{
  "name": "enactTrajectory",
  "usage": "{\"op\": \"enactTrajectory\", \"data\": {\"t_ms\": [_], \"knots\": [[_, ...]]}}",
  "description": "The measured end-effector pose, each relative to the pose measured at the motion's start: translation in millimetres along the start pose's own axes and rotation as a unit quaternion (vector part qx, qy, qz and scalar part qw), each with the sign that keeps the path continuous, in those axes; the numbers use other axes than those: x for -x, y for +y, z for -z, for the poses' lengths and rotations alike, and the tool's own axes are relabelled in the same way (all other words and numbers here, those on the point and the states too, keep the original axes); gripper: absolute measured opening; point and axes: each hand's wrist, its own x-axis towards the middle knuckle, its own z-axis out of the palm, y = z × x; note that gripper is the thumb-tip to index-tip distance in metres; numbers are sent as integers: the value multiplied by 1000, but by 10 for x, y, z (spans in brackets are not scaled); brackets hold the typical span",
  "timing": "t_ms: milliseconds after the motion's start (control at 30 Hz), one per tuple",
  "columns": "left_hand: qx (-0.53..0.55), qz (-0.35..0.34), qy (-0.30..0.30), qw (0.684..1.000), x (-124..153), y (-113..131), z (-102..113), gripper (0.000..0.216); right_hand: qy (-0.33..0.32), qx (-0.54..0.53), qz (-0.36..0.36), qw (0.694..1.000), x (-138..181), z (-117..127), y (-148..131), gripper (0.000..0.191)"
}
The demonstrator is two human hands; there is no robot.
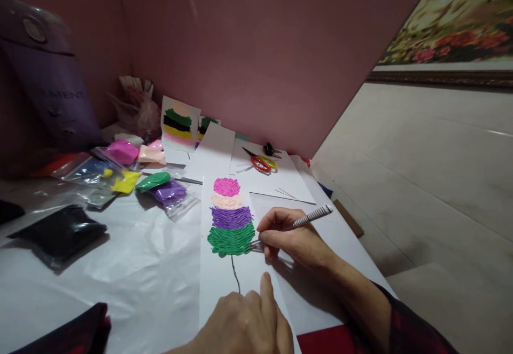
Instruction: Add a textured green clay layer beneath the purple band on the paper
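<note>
A white sheet of paper (208,284) lies before me with stacked bands of textured clay: pink (226,187), peach (227,202), purple (231,217) and green (231,240). A thin dark line (235,275) runs down from the green band. My right hand (290,235) pinches a fork (312,216) with a black-and-white patterned handle, its tines at the green band's right edge. My left hand (250,322) rests on the lower paper, index finger stretched forward, the other fingers partly hidden.
To the left lie packets of clay: black (60,234), green (153,181), purple (170,193), yellow (125,181) and pink (123,151). Scissors (261,163) lie on white sheets (280,183) behind the work. A finished picture (180,124) leans at the pink wall (256,49).
</note>
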Motion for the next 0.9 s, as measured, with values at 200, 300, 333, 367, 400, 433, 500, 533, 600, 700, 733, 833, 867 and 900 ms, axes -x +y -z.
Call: {"op": "enactTrajectory", "data": {"t_ms": [200,300,333,367,400,433,500,533,600,700,733,833,867,900], "knots": [[15,-5,-22,1000,-12,-14,4,11,8,0,-11,1000,-31,45,-4,8],[16,-4,-20,1000,-18,-29,34,9,5,-6,-31,1000,-49,68,-14,8],[19,-8,-28,999,-17,-31,43,8,7,-8,-37,999,-54,73,-19,8],[23,-14,-39,999,-14,-31,49,7,9,-9,-44,999,-58,76,-24,9],[26,-16,-49,998,-10,-28,52,7,10,-12,-50,999,-61,79,-29,9],[28,-14,-54,998,-6,-22,49,8,12,-14,-56,998,-65,80,-32,10],[22,-5,-42,999,0,-6,31,8,12,-18,-62,998,-71,83,-33,11],[17,-1,-29,999,2,2,18,8,12,-20,-62,998,-75,84,-31,11],[10,4,-7,1000,3,15,-5,7,15,-27,-57,998,-81,87,-22,12],[18,9,2,1000,-6,18,-12,8,16,-37,-53,998,-91,94,-6,12],[22,9,0,1000,-10,16,-9,9,16,-39,-53,998,-94,98,-1,12],[26,5,0,1000,-16,9,-10,8,25,-48,-55,997,-104,119,13,13],[25,6,3,1000,-15,8,-16,7,29,-51,-54,997,-106,129,18,13],[23,6,7,1000,-12,7,-23,6,35,-56,-51,997,-108,139,22,14]]}}
